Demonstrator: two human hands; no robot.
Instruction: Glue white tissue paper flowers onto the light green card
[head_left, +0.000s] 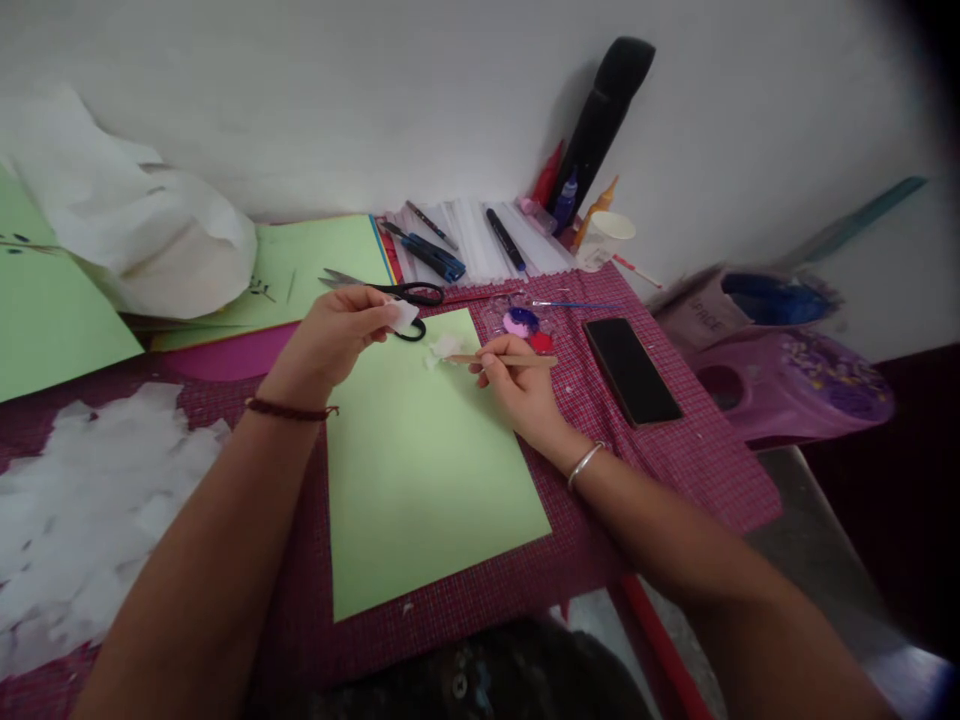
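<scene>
My left hand (330, 335) pinches a small white paper piece (403, 316) between thumb and fingers, above the top edge of a light green sheet (427, 480). In my right hand (521, 390) is a slim pale wooden stick (525, 361), gripped like a pen. Its tip, too small to make out clearly, is at a little cluster of white paper bits (446, 347) near the sheet's top. Just beyond my left hand lie black-handled scissors (416, 292), partly covered by the fingers and the paper piece.
Torn white paper (97, 500) is heaped at left, below a crumpled white sheet (172, 240). A phone (632, 370) lies right of a paint palette (520, 322). Behind are a blue cutter (433, 257), a marker (506, 240), a paper cup (606, 238) and paint bottles (566, 203).
</scene>
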